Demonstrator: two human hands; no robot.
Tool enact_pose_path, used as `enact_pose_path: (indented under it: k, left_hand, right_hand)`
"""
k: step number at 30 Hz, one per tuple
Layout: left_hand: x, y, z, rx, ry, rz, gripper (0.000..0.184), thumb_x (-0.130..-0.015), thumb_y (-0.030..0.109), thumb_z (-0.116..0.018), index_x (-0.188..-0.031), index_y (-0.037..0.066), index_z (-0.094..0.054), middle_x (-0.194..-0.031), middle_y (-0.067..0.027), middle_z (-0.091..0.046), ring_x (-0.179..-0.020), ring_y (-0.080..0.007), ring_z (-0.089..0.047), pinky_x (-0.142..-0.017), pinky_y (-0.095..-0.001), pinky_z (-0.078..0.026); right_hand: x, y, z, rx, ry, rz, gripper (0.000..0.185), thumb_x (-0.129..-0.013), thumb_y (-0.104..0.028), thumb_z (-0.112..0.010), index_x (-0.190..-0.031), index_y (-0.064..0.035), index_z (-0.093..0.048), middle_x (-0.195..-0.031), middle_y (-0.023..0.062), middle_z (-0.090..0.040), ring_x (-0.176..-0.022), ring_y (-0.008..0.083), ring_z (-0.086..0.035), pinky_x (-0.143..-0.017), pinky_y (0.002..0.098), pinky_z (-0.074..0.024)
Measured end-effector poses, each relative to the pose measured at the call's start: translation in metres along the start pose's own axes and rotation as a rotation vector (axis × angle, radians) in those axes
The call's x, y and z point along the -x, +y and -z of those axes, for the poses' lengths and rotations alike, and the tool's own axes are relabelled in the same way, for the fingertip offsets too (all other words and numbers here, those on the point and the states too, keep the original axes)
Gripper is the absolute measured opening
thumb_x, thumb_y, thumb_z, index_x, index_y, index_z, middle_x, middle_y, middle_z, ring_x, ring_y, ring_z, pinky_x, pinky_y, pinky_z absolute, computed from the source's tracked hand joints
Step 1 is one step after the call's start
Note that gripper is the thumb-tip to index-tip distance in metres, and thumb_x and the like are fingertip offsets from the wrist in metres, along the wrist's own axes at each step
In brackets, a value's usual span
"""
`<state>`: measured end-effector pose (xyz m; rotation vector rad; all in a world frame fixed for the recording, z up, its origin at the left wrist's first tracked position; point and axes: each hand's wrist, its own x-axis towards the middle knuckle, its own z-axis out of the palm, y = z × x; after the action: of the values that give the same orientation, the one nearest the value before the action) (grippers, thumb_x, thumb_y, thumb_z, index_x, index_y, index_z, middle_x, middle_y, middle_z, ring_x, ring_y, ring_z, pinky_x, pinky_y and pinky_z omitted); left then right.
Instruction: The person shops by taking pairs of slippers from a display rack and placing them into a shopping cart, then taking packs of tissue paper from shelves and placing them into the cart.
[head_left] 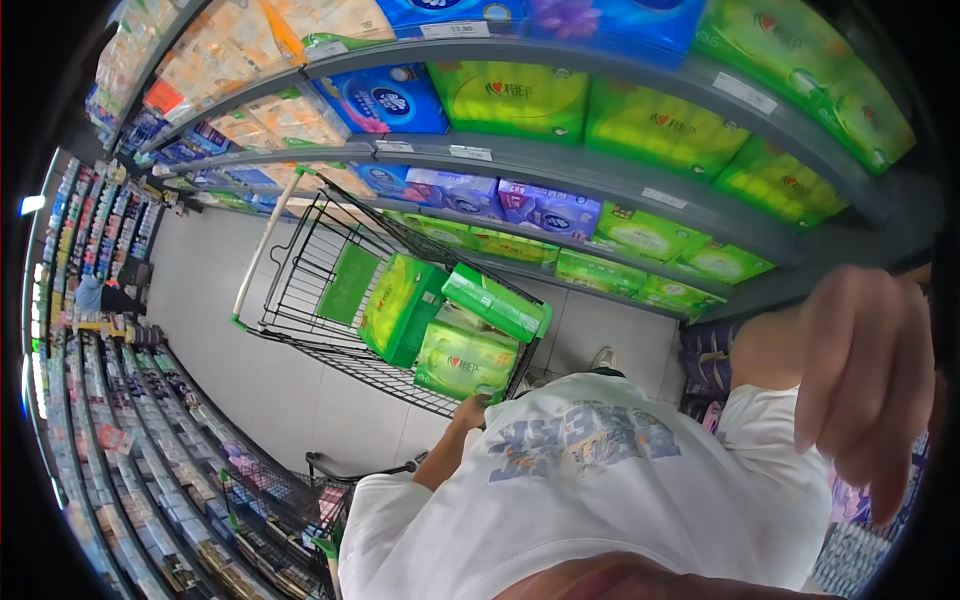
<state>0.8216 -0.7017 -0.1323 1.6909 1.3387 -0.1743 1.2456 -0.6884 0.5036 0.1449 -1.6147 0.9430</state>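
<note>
A black wire shopping cart (pixel 330 345) with a pale handle stands in front of me. My left hand (pixel 470 411) is closed on its near front corner, with the fingertips partly hidden. Inside the cart are a large green tissue pack (pixel 393 308), a second light-green tissue pack (pixel 466 356) close to my left hand, and a narrow green pack (pixel 494 302) along the far side. My right hand (pixel 865 375) is raised close to the camera at the right, blurred. Its fingers hang bent and somewhat apart, and no object shows in them.
Shelves (pixel 560 155) of green, blue and purple tissue packs curve along the far side. Another shelf row (pixel 130 430) fills the left, where a person (pixel 105 296) is near the goods. A second cart (pixel 285 500) stands at lower left. Grey tiled floor (pixel 215 280) lies between.
</note>
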Motion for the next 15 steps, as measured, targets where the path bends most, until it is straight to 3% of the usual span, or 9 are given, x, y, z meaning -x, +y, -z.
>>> enact_pose_path:
  k: [2, 4, 6, 7, 8, 12, 14, 15]
  left_hand:
    - [0.001, 0.002, -0.001, -0.022, 0.002, -0.055, 0.063, -0.069, 0.049, -0.067, -0.121, 0.014, -0.061, -0.107, -0.0191, -0.066, -0.102, -0.0359, -0.062, -0.084, -0.0407, -0.049]
    - [0.017, 0.023, 0.01, 0.003, -0.035, 0.046, 0.062, -0.07, 0.049, -0.065, -0.123, 0.018, -0.061, -0.11, -0.0172, -0.066, -0.103, -0.0349, -0.062, -0.086, -0.0407, -0.049]
    - [0.018, 0.03, 0.009, -0.054, -0.031, 0.077, 0.061, -0.07, 0.049, -0.064, -0.123, 0.019, -0.061, -0.111, -0.0162, -0.065, -0.105, -0.0339, -0.061, -0.087, -0.0408, -0.049]
    - [0.018, 0.032, 0.009, -0.125, -0.034, 0.11, 0.06, -0.071, 0.05, -0.062, -0.123, 0.02, -0.06, -0.112, -0.0153, -0.065, -0.106, -0.0329, -0.061, -0.088, -0.0409, -0.048]
    - [0.021, 0.038, 0.012, -0.108, -0.021, 0.109, 0.06, -0.071, 0.05, -0.062, -0.123, 0.02, -0.06, -0.112, -0.0153, -0.065, -0.106, -0.0329, -0.061, -0.088, -0.0409, -0.048]
    - [0.03, 0.048, 0.014, -0.164, -0.022, 0.155, 0.054, -0.072, 0.048, -0.059, -0.119, 0.022, -0.063, -0.112, -0.0137, -0.065, -0.106, -0.0318, -0.061, -0.088, -0.0423, -0.048]
    - [0.029, 0.051, 0.016, -0.265, -0.091, 0.184, 0.05, -0.072, 0.044, -0.059, -0.117, 0.022, -0.063, -0.11, -0.013, -0.066, -0.105, -0.0312, -0.062, -0.087, -0.0435, -0.048]
    - [0.03, 0.05, 0.015, -0.248, -0.075, 0.178, 0.05, -0.072, 0.044, -0.059, -0.117, 0.022, -0.063, -0.11, -0.013, -0.066, -0.105, -0.0312, -0.062, -0.087, -0.0435, -0.048]
  right_hand:
    - [-0.009, 0.013, 0.012, 0.012, -0.028, 0.002, 0.022, -0.066, -0.015, -0.083, -0.072, -0.0089, -0.064, -0.062, 0.0016, -0.063, -0.044, 0.0093, -0.055, -0.048, 0.026, -0.052]
    - [-0.028, 0.032, 0.025, 0.071, -0.314, -0.159, 0.02, -0.069, -0.019, -0.081, -0.077, -0.0081, -0.065, -0.063, 0.0029, -0.062, -0.045, 0.0118, -0.053, -0.048, 0.0265, -0.0485]
    - [0.013, 0.062, 0.008, 0.286, 0.22, -0.169, 0.017, -0.083, -0.017, -0.065, -0.091, -0.0045, -0.072, -0.074, 0.0045, -0.062, -0.051, 0.0128, -0.052, -0.045, 0.028, -0.0407]
    - [0.028, 0.07, 0.025, 0.373, 0.17, -0.334, 0.021, -0.081, -0.01, -0.061, -0.096, 0.0031, -0.069, -0.071, 0.0049, -0.061, -0.056, 0.011, -0.054, -0.049, 0.0264, -0.0405]
    - [0.044, 0.09, 0.024, 0.488, 0.386, -0.534, 0.024, -0.084, -0.01, -0.062, -0.102, 0.0041, -0.067, -0.069, 0.002, -0.059, -0.059, 0.0085, -0.052, -0.052, 0.0241, -0.0395]
    - [0.186, 0.193, 0.076, 0.799, 0.532, -1.088, 0.019, -0.092, -0.017, -0.059, -0.106, -0.0053, -0.067, -0.07, -0.0003, -0.058, -0.063, 0.006, -0.051, -0.058, 0.0234, -0.0431]
    - [0.324, 0.231, 0.105, 0.699, 0.42, -1.168, 0.018, -0.089, -0.01, -0.055, -0.102, -0.0029, -0.064, -0.072, 0.0028, -0.061, -0.063, 0.0104, -0.057, -0.054, 0.0278, -0.0478]
    - [0.363, 0.232, 0.1, 0.596, 0.46, -1.399, 0.015, -0.087, -0.007, -0.054, -0.097, -0.0011, -0.064, -0.073, 0.0065, -0.064, -0.06, 0.0137, -0.06, -0.052, 0.0298, -0.0492]
